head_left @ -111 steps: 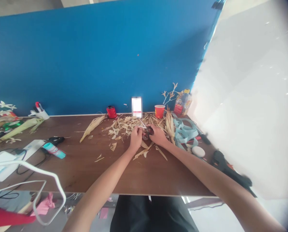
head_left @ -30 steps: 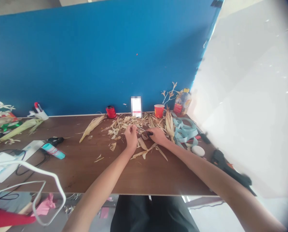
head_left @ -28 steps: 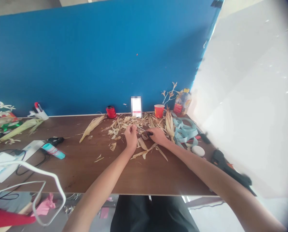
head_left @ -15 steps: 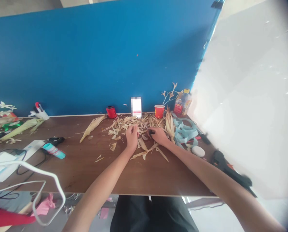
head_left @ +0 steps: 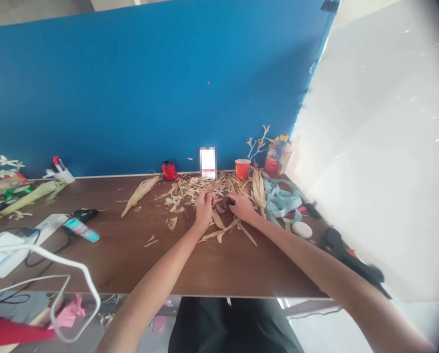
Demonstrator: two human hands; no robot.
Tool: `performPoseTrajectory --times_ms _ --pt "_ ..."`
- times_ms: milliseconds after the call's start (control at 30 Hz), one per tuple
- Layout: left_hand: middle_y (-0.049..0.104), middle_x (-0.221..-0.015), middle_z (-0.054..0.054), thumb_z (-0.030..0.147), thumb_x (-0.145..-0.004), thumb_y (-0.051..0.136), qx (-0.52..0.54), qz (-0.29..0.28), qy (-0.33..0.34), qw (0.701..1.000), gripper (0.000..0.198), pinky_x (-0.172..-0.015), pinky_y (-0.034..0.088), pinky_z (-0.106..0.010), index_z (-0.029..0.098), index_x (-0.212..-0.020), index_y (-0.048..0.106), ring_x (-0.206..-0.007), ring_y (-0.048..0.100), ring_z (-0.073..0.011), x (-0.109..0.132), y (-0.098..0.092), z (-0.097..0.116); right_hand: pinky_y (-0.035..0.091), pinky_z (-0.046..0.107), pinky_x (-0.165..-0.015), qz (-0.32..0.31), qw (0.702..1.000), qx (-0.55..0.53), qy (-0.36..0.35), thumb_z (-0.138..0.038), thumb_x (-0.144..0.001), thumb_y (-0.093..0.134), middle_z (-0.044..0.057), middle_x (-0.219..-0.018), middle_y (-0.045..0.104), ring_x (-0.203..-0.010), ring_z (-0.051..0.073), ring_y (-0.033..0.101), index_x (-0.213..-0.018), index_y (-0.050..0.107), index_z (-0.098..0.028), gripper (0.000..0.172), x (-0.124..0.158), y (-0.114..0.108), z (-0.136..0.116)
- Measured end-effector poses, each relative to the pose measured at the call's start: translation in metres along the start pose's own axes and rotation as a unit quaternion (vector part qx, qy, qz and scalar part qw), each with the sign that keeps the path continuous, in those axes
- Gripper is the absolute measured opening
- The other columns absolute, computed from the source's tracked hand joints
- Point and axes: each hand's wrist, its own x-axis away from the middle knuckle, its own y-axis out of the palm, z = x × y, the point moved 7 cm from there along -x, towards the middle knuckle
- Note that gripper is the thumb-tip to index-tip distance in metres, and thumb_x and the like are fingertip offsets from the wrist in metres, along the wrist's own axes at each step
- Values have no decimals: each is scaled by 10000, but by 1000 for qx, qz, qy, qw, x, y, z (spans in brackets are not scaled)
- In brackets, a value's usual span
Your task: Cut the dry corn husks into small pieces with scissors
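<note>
My left hand (head_left: 203, 211) is closed in a pinch on a thin strip of dried corn husk at the near edge of a heap of husk pieces (head_left: 204, 189) on the brown table (head_left: 131, 255). My right hand (head_left: 242, 207) is closed around dark-handled scissors (head_left: 229, 200), whose tip points toward the left hand's fingers. The two hands sit a few centimetres apart. Loose husk strips (head_left: 219, 229) lie just in front of them.
A red cup (head_left: 243, 169), a red spool (head_left: 169, 170), a white card (head_left: 208, 163) and a bottle (head_left: 277, 156) stand along the blue partition. Pale blue ribbon (head_left: 281, 202), a white disc (head_left: 302, 229) and a black glue gun (head_left: 346, 255) lie right. A teal tube (head_left: 82, 229), cables and corn cobs (head_left: 31, 193) lie left.
Both hands stay at the husk heap. The left hand has shifted slightly right, closer to the scissors; the right hand has barely moved.
</note>
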Motion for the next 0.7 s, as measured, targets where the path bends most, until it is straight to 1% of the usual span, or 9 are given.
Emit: performPoseTrajectory --times_ms 100,200,333,533,700 --pt "517 -676 1 313 -867 477 18 2 -13 1000 152 -523 381 -213 177 -837 539 -562 462 -97 0 0 -2 389 257 -676 0 996 83 27 -194 -753 494 35 -873 712 -804 201 621 -1021 668 -254 325 3 1 -1" --pt "508 -643 8 279 -851 480 20 13 -10 1000 135 -520 377 -212 176 -773 522 -545 451 -94 0 -3 -1 392 266 -688 -4 992 119 42 -230 -760 508 43 -934 707 -851 215 619 -1109 633 -272 373 5 2 -3" --pt "521 -631 3 279 -842 488 1 27 -2 1000 158 -519 377 -216 176 -726 514 -541 459 -97 0 -6 0 398 262 -697 -2 994 104 42 -233 -723 550 21 -987 701 -884 210 615 -1161 590 -288 443 5 -1 -4" --pt "519 -641 0 310 -852 477 28 11 -20 999 153 -501 382 -220 191 -759 497 -545 464 -105 2 -1 -4 401 251 -674 -6 997 66 36 -202 -691 555 -10 -889 703 -830 190 620 -1151 584 -287 469 3 0 -2" --pt "494 -633 0 319 -858 471 20 6 -13 1000 175 -495 371 -225 195 -734 476 -542 449 -106 2 0 -1 417 258 -698 -4 997 63 33 -201 -684 562 1 -918 707 -862 206 626 -1140 597 -287 466 3 0 -2"
